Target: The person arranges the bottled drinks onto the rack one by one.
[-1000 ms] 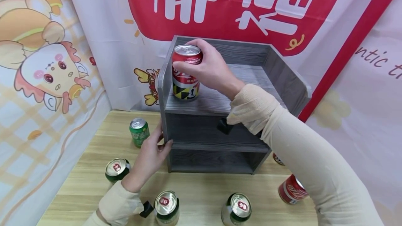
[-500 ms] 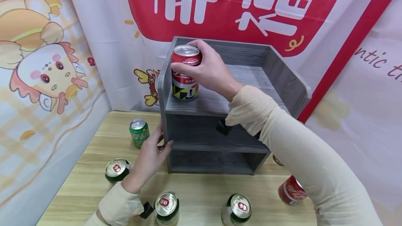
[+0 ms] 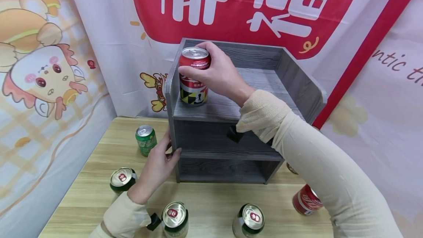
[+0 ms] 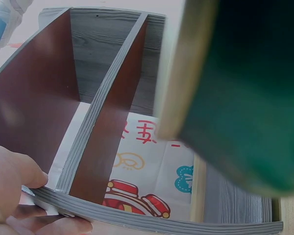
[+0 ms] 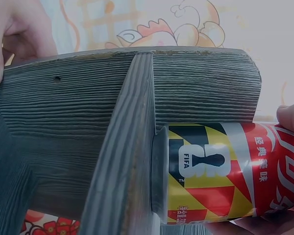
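I've R hand (image 3: 219,72) gripping red can (image 3: 193,93) atop grey shelf (image 3: 214,155), L hand (image 3: 160,161) pinching its side; pale wood surface (image 3: 208,201), printed cloth (image 3: 105,28) behind.

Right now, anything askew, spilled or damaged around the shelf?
One small thing: the grey shelf shows brownish, rough-looking patches along one side panel's edge, right wrist view. Wear or residue, can't tell. No spill visible; the red can in the right hand looks upright.
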